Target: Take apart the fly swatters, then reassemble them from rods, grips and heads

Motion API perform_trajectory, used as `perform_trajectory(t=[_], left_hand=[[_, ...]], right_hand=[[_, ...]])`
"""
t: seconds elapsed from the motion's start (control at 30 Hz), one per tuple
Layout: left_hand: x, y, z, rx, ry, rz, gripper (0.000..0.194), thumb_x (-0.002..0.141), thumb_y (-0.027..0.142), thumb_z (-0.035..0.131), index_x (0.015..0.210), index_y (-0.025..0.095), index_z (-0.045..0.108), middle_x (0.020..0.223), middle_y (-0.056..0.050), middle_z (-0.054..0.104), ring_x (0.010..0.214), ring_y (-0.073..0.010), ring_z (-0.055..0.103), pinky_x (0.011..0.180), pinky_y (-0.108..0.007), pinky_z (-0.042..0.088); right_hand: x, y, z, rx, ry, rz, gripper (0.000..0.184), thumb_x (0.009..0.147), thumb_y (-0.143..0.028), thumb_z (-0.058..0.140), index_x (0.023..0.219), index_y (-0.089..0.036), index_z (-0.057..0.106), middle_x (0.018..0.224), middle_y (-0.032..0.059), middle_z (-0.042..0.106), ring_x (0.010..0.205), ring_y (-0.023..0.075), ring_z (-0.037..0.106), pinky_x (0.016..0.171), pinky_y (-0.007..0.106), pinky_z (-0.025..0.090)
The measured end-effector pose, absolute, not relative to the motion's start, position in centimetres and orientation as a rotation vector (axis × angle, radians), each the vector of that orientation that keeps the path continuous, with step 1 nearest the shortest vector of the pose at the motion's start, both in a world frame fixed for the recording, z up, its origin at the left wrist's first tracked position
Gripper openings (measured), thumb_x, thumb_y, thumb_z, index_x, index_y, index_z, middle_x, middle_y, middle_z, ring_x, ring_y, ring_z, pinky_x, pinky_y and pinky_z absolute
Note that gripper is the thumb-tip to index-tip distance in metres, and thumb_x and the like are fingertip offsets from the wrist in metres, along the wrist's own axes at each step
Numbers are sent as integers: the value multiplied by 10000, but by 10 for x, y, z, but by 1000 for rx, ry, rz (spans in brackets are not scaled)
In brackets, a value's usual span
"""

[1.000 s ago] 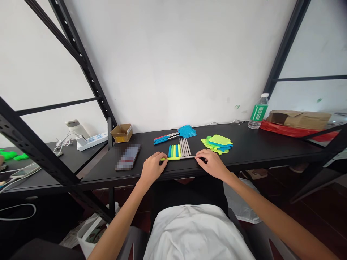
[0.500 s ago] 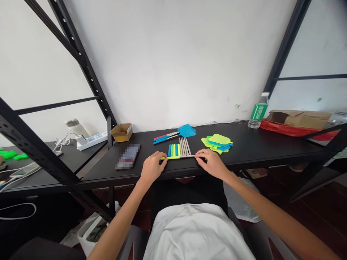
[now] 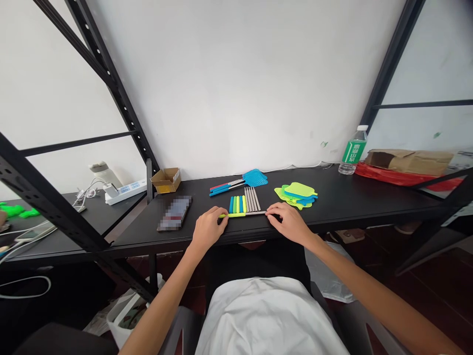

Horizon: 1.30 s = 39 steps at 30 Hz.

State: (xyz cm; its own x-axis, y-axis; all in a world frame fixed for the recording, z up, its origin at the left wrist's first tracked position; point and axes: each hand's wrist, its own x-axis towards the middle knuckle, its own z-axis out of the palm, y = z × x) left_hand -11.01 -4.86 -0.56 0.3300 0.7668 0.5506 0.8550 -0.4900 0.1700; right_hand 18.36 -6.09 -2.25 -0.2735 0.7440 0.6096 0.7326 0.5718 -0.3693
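My left hand (image 3: 211, 224) pinches the outer end of a yellow-green plastic handle (image 3: 237, 215) near the table's front edge. My right hand (image 3: 287, 221) pinches the far end of a thin grey metal rod (image 3: 255, 213), which runs in line with the handle and meets its inner end. Just behind lie a row of blue, green and yellow handles (image 3: 237, 203) and several grey rods (image 3: 252, 199) side by side. To the right is a pile of yellow, green and blue fly swatter heads (image 3: 296, 193). Beyond the row, fly swatters with blue heads (image 3: 254, 178) lie together.
A phone (image 3: 175, 213) and a small open cardboard box (image 3: 166, 180) are on the left of the black table (image 3: 343, 202). A water bottle (image 3: 354, 150) stands at the back right by a flattened carton (image 3: 406, 161) on red plastic. Black shelf posts (image 3: 121, 103) rise on both sides.
Both hands keep their hold on the handle and rod in nearly the same place. Only a slight shift of the camera view shows.
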Motion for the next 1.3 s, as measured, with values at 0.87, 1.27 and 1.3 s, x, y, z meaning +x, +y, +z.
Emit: perform_trajectory(t=[0.87,1.27,1.3], left_hand=[[-110,-50,-6,-2439,-1486,-858,185,953,288,489,979,241,666,1025,-18,708,719,-165,621,627,-280,397],[-110,-50,-6,-2433,-1481,-858,190,956,283,487,971,240,672,1020,-21,707,748,-169,631,621,-276,390],[-110,-50,-5,-2434,-1485,-857,190,956,284,487,970,239,671,1023,-22,707,748,-169,631,618,-275,387]], right_hand=[[183,-62,-21,-1190,-2032,30,202,947,-252,533,954,-234,734,1084,52,706,990,246,639,812,380,524],[184,-61,-22,-1209,-2013,52,191,932,-249,546,996,-235,725,1213,60,660,1080,251,623,825,371,538],[184,-61,-22,-1207,-2013,55,186,930,-246,546,998,-232,719,1219,62,656,1085,251,621,826,371,538]])
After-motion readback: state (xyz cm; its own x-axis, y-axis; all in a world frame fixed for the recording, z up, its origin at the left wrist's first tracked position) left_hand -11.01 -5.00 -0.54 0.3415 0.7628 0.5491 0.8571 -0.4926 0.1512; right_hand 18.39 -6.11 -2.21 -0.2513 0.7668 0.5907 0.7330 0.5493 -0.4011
